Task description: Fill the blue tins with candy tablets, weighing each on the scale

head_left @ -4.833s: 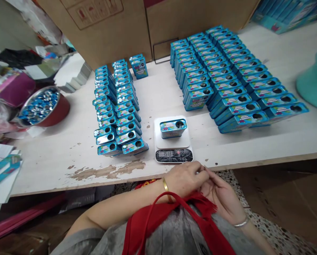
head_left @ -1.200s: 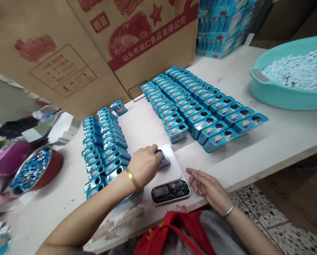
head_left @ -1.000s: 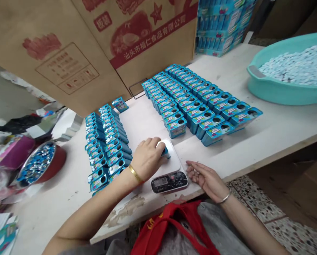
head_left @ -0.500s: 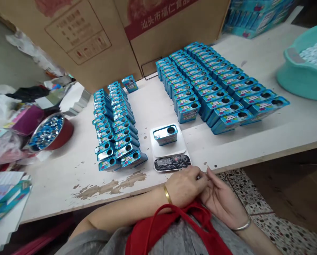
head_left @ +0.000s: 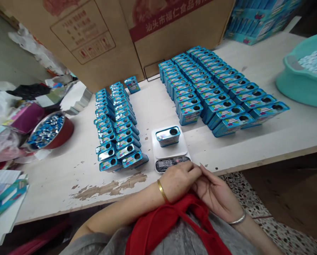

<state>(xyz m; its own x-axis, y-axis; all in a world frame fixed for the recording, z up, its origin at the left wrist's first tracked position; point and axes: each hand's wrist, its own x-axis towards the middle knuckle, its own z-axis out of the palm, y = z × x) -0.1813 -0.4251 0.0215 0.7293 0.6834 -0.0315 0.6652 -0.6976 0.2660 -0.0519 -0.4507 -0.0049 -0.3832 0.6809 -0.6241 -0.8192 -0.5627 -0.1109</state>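
A blue tin (head_left: 168,136) with a dark round hole in its top stands on a small white scale (head_left: 170,150), whose display is lit. My left hand (head_left: 181,180), with a gold bangle at the wrist, lies just in front of the scale, its fingers curled over the right hand's fingers. My right hand (head_left: 217,196) is turned partly palm up, with a silver bangle at its wrist. The two hands touch, and their overlapping fingertips are hidden, so whether anything is between them does not show.
Rows of blue tins (head_left: 132,159) stand left of the scale, and more rows (head_left: 231,124) at right. A red bowl (head_left: 65,132) of small blue-silver pieces is at left, a teal basin (head_left: 299,85) of white pieces at right. A big carton (head_left: 94,39) stands behind.
The view has shifted slightly. Both hands have moved a little to the left and closer to the scale, and the left hand now covers part of its display panel. The tin remains on the scale.
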